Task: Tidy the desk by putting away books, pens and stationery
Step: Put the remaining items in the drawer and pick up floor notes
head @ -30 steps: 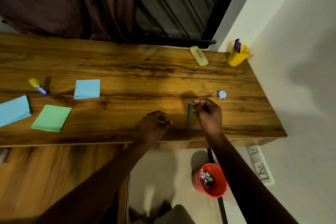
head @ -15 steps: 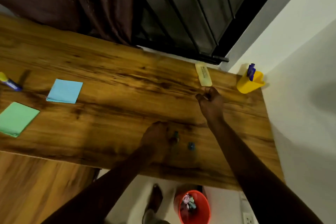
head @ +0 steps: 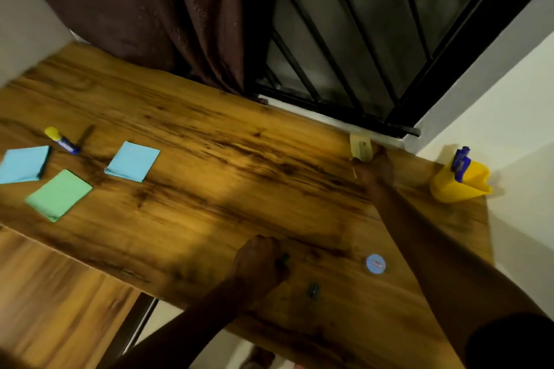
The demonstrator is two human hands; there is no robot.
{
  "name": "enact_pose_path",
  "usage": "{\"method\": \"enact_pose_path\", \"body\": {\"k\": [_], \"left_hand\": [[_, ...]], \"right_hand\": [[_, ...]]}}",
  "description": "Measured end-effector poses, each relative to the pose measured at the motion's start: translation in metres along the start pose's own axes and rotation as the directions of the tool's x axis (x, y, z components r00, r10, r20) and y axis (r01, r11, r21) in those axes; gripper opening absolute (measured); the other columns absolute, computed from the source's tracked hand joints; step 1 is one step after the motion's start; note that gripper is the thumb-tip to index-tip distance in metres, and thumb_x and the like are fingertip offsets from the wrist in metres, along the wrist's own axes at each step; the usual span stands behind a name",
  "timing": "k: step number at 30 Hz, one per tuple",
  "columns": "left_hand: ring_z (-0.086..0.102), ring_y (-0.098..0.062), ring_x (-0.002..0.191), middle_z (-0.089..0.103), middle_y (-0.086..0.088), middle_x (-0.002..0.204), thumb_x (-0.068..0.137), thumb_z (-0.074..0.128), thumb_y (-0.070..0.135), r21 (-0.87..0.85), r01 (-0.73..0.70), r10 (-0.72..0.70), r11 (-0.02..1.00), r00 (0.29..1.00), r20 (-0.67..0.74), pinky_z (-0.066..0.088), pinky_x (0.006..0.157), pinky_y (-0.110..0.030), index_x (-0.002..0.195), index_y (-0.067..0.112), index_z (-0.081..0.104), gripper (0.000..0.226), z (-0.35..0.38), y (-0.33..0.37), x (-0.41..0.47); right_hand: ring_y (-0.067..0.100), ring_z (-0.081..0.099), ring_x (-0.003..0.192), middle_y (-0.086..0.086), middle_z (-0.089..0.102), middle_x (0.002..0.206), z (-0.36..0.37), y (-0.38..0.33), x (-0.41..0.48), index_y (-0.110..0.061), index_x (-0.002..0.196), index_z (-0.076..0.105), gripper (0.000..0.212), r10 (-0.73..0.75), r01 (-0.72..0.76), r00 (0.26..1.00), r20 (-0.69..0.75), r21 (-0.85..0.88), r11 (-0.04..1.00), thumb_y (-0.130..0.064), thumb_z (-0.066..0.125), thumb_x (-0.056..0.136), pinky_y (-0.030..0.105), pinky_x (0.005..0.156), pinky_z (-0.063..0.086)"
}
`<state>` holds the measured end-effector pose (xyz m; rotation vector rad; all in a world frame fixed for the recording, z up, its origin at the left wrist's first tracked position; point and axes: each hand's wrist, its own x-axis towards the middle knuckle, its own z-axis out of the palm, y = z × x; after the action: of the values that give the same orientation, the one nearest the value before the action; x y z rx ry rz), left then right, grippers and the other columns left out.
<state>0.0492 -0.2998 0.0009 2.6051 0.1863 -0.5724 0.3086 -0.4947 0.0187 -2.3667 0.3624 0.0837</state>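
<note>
My right hand (head: pixel 374 169) reaches to the back of the wooden desk (head: pixel 209 189) and its fingers curl round the near end of a pale yellow bar (head: pixel 360 145) by the window sill. My left hand (head: pixel 257 260) rests near the front edge, fingers curled on a small dark green object (head: pixel 284 259). A second small dark green piece (head: pixel 314 290) lies loose just right of it. A round blue item (head: pixel 375 263) lies further right. A yellow pen cup (head: pixel 458 186) holding a blue pen (head: pixel 460 160) stands at the back right corner.
On the desk's left lie two blue note pads (head: pixel 133 161) (head: pixel 24 163), a green pad (head: pixel 58 195) and a glue stick (head: pixel 61 139). A dark curtain (head: pixel 150 9) and a barred window (head: pixel 344 39) stand behind. A white wall (head: pixel 521 129) bounds the right.
My right hand moved away from the green piece to the back of the desk and reached the yellow bar. My left hand stayed near the front edge. The view swung left and up.
</note>
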Motion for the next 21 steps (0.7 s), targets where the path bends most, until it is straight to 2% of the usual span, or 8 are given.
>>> {"method": "enact_pose_path", "body": {"k": [3,5,7,10,12,14,17,21], "left_hand": [[0.069,-0.024,0.089,0.069,0.0,0.084,0.069,0.063,0.048,-0.146,0.044,-0.043,0.988,0.999,0.015,0.056,0.075,-0.033,0.069,0.029,0.062,0.019,-0.006,-0.006,0.002],[0.067,-0.016,0.07,0.06,0.007,0.064,0.067,0.065,0.042,-0.242,0.045,-0.044,0.969,0.999,0.01,0.056,0.066,-0.032,0.053,0.028,0.052,0.023,-0.009,-0.016,0.0],[0.068,-0.013,0.066,0.066,0.004,0.063,0.071,0.074,0.031,-0.298,0.061,-0.073,0.952,0.997,-0.03,0.049,0.059,-0.029,0.06,0.018,0.064,0.02,-0.017,-0.024,-0.004],[0.07,-0.007,0.068,0.075,0.002,0.074,0.074,0.081,0.027,-0.383,0.076,-0.133,0.921,0.983,-0.125,0.054,0.063,-0.031,0.079,0.016,0.076,0.013,-0.033,-0.038,-0.013],[0.069,-0.004,0.062,0.074,0.004,0.07,0.072,0.082,0.024,-0.44,0.086,-0.167,0.894,0.975,-0.148,0.058,0.061,-0.034,0.077,0.019,0.075,0.009,-0.042,-0.052,-0.024],[0.068,-0.001,0.058,0.073,0.007,0.067,0.071,0.081,0.021,-0.481,0.084,-0.192,0.873,0.965,-0.18,0.058,0.057,-0.033,0.073,0.022,0.074,0.008,-0.053,-0.067,-0.036],[0.067,0.004,0.058,0.071,0.012,0.066,0.071,0.082,0.017,-0.509,0.088,-0.235,0.856,0.944,-0.233,0.055,0.055,-0.022,0.07,0.027,0.071,0.015,-0.069,-0.096,-0.063],[0.072,-0.008,0.06,0.074,0.004,0.069,0.077,0.082,0.008,-0.622,0.045,-0.265,0.781,0.927,-0.266,0.058,0.054,-0.027,0.079,0.019,0.071,0.015,-0.08,-0.149,-0.12]], "right_hand": [[0.037,0.053,0.135,0.016,0.055,0.148,0.006,0.0,0.004,-0.011,0.149,0.044,0.078,-0.013,0.014,0.999,0.032,-0.041,0.999,-0.034,0.081,0.084,0.047,0.105,0.047],[0.038,0.055,0.133,0.017,0.056,0.147,0.013,-0.005,-0.005,-0.01,0.147,0.048,0.074,-0.057,0.06,0.997,0.057,-0.055,0.997,-0.031,0.081,0.085,0.048,0.104,0.048],[0.037,0.058,0.13,0.015,0.058,0.145,0.019,-0.011,-0.019,-0.011,0.146,0.05,0.071,-0.092,0.095,0.992,0.083,-0.034,0.995,-0.031,0.081,0.085,0.045,0.1,0.051],[0.036,0.064,0.123,0.013,0.064,0.137,0.029,-0.024,-0.05,-0.013,0.141,0.055,0.072,-0.141,0.135,0.985,0.101,0.06,0.989,-0.037,0.084,0.08,0.045,0.095,0.055],[0.032,0.066,0.119,0.01,0.066,0.135,0.037,-0.031,-0.077,-0.017,0.141,0.055,0.072,-0.18,0.171,0.974,0.136,0.078,0.982,-0.041,0.084,0.079,0.048,0.091,0.059],[0.028,0.068,0.115,0.006,0.068,0.132,0.043,-0.041,-0.109,-0.019,0.141,0.056,0.069,-0.223,0.21,0.961,0.166,0.096,0.973,-0.039,0.084,0.081,0.044,0.088,0.06],[0.024,0.067,0.115,0.002,0.069,0.13,0.057,-0.058,-0.167,-0.022,0.144,0.053,0.071,-0.234,0.197,0.947,0.222,0.178,0.964,-0.035,0.084,0.081,0.039,0.091,0.056],[0.022,0.064,0.117,0.001,0.064,0.133,0.079,-0.082,-0.255,-0.018,0.144,0.053,0.072,-0.22,0.127,0.913,0.343,0.272,0.954,-0.026,0.086,0.081,0.034,0.088,0.054]]}}
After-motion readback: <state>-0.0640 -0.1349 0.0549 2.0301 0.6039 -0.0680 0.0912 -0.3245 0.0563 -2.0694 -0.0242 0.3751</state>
